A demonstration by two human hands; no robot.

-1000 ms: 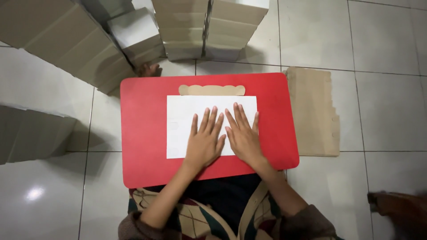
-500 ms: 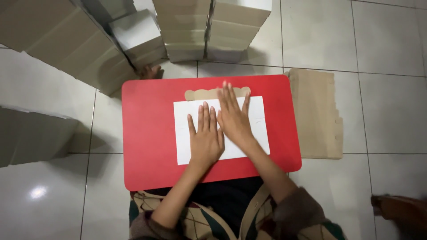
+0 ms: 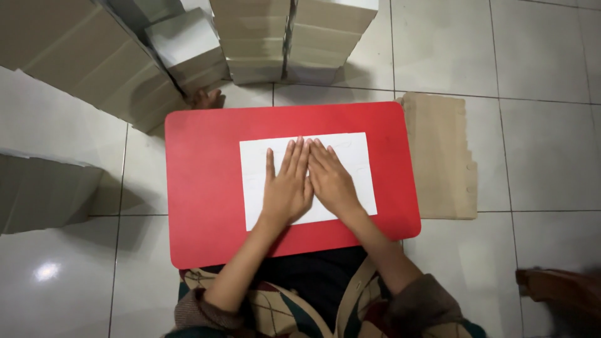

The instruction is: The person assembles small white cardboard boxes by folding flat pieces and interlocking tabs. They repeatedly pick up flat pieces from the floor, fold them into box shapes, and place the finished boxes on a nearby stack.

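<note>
Since half a second before, the right hand (image 3: pixel 333 181) had drawn back from the far edge of the sheet (image 3: pixel 350 156) and lay beside the left hand (image 3: pixel 288 188), and the tan flap seen beyond the sheet was no longer in view. Both hands were flat, palms down, fingers straight and close together, pressing on the white sheet and clamped on nothing; their inner edges touched near the middle of the sheet. That sheet lay in the middle of the red counter (image 3: pixel 200 188), its long side across. A flat piece of brown cardboard (image 3: pixel 441 163) lay on the tiled floor (image 3: pixel 538 125) just right of the counter. Stacks of folded boxes (image 3: pixel 263 37) stood beyond the far edge, and more leaned at the left.
</note>
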